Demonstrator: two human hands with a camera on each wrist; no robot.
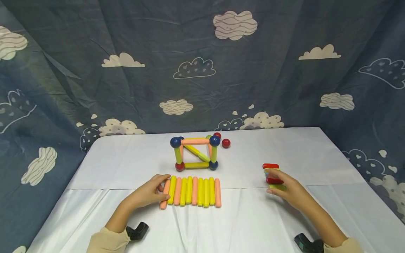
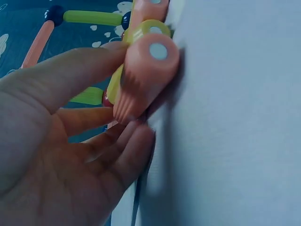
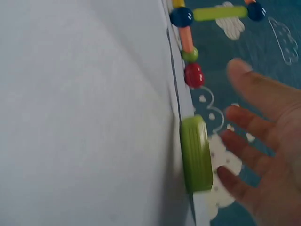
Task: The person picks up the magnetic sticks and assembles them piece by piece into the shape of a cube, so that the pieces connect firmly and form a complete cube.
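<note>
My left hand (image 1: 151, 190) is at the left end of a row of pink and yellow magnetic sticks (image 1: 194, 191). Its thumb and fingers hold the outermost pink stick (image 2: 150, 70), which leans slightly against the row's line; a pale round magnet shows in its end. On the right, my right hand (image 1: 291, 191) hovers with spread fingers beside a short column of red and green sticks (image 1: 270, 166), partly hidden behind it. In the right wrist view, a green stick (image 3: 196, 153) lies just off the fingertips, with a gap between them.
Behind the row stands a box-like frame of sticks and balls (image 1: 197, 165), with blue and red balls at its corners. Two loose red balls (image 1: 226, 143) lie at its right rear. A white cloth (image 1: 246, 225) covers the table, and a cloud-patterned curtain (image 1: 196, 95) hangs behind.
</note>
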